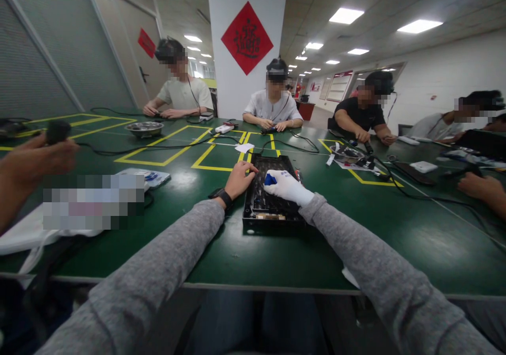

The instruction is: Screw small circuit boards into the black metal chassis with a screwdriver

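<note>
A shallow black case (pixel 272 217) lies on the green table in front of me, with dark parts inside and a pale strip at its near end. My left hand (pixel 240 180), bare and with a dark band on the wrist, rests on the case's left rim, its fingers stretched out. In a white glove, my right hand (pixel 288 185) is closed around a small blue thing (pixel 270 179) over the inside of the case. Most of the blue thing is hidden by the glove, so its kind cannot be made out.
Yellow tape (pixel 158 163) marks the green table (pixel 221 263). A metal bowl (pixel 144 129), a white paper scrap (pixel 244 148) and black cables (pixel 150 148) lie beyond the case. Bagged items (pixel 158 178) sit at left. Several people work around the table; another person's hand (pixel 39 157) reaches in at left.
</note>
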Motion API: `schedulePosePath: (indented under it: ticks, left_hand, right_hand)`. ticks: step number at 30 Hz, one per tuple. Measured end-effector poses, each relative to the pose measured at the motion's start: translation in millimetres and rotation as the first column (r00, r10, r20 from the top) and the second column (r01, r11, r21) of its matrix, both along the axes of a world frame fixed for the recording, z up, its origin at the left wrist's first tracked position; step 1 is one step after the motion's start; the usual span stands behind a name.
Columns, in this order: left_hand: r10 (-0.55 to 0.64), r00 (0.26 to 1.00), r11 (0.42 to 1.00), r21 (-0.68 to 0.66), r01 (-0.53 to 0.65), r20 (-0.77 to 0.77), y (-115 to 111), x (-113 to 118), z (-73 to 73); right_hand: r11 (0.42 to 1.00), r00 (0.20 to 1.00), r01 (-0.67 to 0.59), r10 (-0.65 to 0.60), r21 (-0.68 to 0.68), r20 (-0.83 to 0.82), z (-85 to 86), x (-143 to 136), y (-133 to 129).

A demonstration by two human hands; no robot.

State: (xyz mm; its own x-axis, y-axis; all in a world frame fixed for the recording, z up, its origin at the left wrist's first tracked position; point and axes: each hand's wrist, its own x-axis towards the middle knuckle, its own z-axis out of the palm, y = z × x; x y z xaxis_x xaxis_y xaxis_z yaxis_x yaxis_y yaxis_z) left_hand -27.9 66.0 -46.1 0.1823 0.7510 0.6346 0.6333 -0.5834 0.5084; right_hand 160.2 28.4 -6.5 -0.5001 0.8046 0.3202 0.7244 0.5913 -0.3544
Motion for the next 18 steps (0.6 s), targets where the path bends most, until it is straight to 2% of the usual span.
schedulePosePath:
  ticks: [6, 9, 12, 18]
  left_hand:
    - [-0.002, 1.0, 0.998, 0.065, 0.004, -0.024, -14, 3, 10.2]
    - [-0.101, 0.993, 0.995, 0.012, 0.101, -0.054, -18, 5, 13.7]
    - [-0.198, 0.979, 0.979, -0.046, 0.196, -0.043, -19, 7, 13.7]
    - [-0.276, 0.96, 0.96, -0.054, 0.273, -0.049, -19, 9, 15.0]
  right_hand:
    - [0.997, 0.992, 0.036, -0.027, 0.067, -0.125, -1.6, 2, -2]
    - [0.995, 0.986, 0.049, -0.035, 0.083, -0.163, -0.3, 2, -2]
    - [0.998, 0.97, -0.004, 0.018, 0.057, -0.242, -1.5, 2, -2]
    - [0.999, 0.958, -0.014, 0.028, 0.049, -0.285, -6.0, 2, 3]
